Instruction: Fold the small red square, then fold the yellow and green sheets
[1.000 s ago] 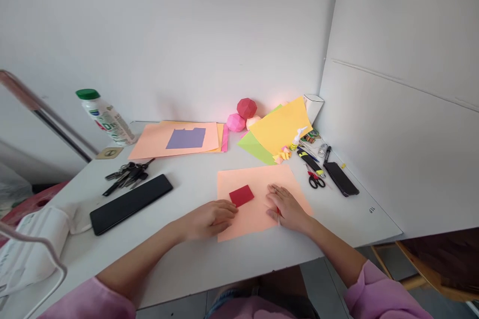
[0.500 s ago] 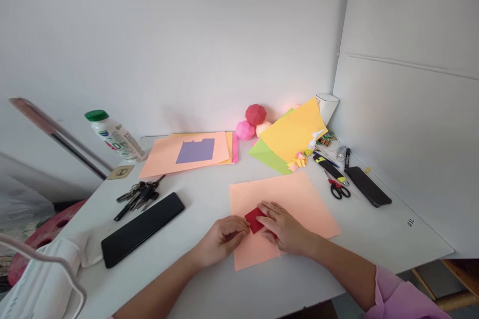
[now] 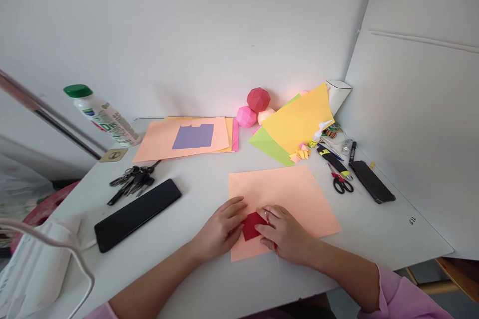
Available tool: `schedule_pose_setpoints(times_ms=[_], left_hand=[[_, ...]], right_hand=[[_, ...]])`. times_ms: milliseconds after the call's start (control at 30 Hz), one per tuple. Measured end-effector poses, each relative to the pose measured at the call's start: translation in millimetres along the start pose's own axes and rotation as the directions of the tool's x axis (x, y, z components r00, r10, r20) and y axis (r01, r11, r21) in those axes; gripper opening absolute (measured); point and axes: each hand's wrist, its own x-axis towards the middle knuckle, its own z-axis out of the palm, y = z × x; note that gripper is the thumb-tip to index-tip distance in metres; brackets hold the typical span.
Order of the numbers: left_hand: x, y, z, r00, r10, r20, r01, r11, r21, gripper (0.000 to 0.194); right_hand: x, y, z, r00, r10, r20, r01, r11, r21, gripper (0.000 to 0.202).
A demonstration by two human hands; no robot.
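Note:
A small red piece of paper (image 3: 252, 226) lies over a peach sheet (image 3: 284, 184) at the middle front of the table. My left hand (image 3: 223, 227) has its curled fingers at the left edge of the red paper. From the other side, my right hand (image 3: 284, 233) holds the red paper's right edge, thumb and fingertips pressed on it. A thin pale strip or stick shows below the right palm; what it is I cannot make out. The right fingers hide part of the red paper.
To the left lie a black phone (image 3: 138, 214), keys (image 3: 135, 179) and a bottle (image 3: 108, 122). Behind are stacked sheets (image 3: 153, 142) and faceted paper balls (image 3: 258, 99). Scissors (image 3: 342, 184), a cutter (image 3: 333, 160), a glue bottle (image 3: 316, 137) and a black case (image 3: 372, 182) lie right.
The red paper has turned slightly and shifted a little down. My left hand has moved up along its left edge, fingers closer to it. The whole view has shifted slightly.

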Motion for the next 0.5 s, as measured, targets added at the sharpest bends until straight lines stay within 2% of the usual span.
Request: schedule_pose_setpoints(times_ms=[167,500], left_hand=[[-2.7,-4.1,-0.3,0.998,0.039,0.059,-0.046,0.991,0.127,0.025],[-0.9,-6.9,-5.1,0.997,0.027,0.076,-0.034,0.996,0.088,0.022]], right_hand=[[-0.1,2.0,2.8,1.0,-0.015,-0.02,0.017,0.997,0.077,0.018],[3.5,1.9,1.0,0.99,-0.133,-0.048,0.138,0.981,0.134,0.016]])
